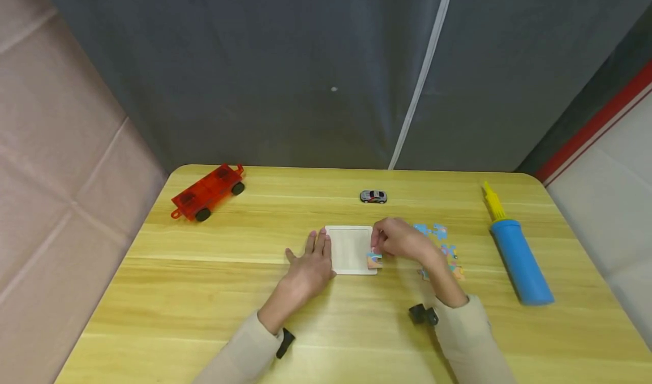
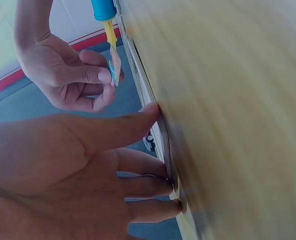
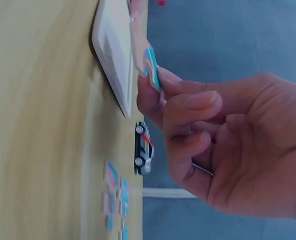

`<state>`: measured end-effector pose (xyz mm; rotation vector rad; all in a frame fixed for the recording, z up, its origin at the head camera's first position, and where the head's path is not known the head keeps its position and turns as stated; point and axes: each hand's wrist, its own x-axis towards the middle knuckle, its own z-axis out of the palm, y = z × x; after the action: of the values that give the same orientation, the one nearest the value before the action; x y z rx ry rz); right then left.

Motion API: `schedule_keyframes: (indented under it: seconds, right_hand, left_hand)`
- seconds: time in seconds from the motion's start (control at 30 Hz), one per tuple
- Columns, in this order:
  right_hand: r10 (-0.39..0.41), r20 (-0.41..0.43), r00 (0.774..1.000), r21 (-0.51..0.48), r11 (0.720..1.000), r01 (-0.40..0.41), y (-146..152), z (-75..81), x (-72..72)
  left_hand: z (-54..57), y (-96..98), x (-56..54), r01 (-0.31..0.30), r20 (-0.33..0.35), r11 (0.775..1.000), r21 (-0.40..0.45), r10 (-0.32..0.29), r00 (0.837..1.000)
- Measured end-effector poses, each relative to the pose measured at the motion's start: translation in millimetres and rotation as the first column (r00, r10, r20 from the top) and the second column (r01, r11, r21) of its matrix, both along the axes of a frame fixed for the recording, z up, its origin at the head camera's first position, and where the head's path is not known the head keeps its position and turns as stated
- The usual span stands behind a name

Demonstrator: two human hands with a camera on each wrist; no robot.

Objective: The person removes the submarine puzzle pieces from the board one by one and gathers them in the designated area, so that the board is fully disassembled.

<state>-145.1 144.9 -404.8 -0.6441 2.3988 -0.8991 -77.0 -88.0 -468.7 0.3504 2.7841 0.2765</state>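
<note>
A white shallow puzzle tray [image 1: 348,248] lies on the table between both hands. My left hand [image 1: 309,271] lies at its left edge; in the left wrist view the straight fingers [image 2: 148,186] and thumb touch the tray's side. Between thumb and fingertips, my right hand [image 1: 402,241] pinches a puzzle piece [image 1: 374,261] patterned in blue and peach. The piece is held above the tray's lower right corner, and the right wrist view shows the piece [image 3: 147,60] tilted and apart from the tray surface. Several loose puzzle pieces [image 1: 439,231] lie right of the tray, partly hidden by the right forearm.
Behind the tray stands a small silver toy car [image 1: 373,196]. A red translucent wheeled toy [image 1: 209,192] is at the back left. To the right lies a blue hand pump [image 1: 522,262] with a yellow nozzle. A dark curtain [image 1: 285,78] hangs behind the table's far edge.
</note>
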Motion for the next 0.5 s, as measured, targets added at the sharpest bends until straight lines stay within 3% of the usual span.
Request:
schedule_keyframes:
  seconds: [0.17, 0.5]
  right_hand:
    - [0.008, 0.069, 0.998, -0.007, 1.000, -0.007, 13.0, 4.8, 0.0]
    - [-0.058, 0.183, 0.981, 0.143, 0.989, 0.032, 32.4, 11.7, 0.1]
  left_hand:
    - [-3.4, -0.3, -0.9, 0.001, -0.014, 1.000, 0.000, -0.001, 1.000]
    - [-3.3, -1.2, -0.2, 0.007, -0.019, 1.000, -0.002, -0.007, 1.000]
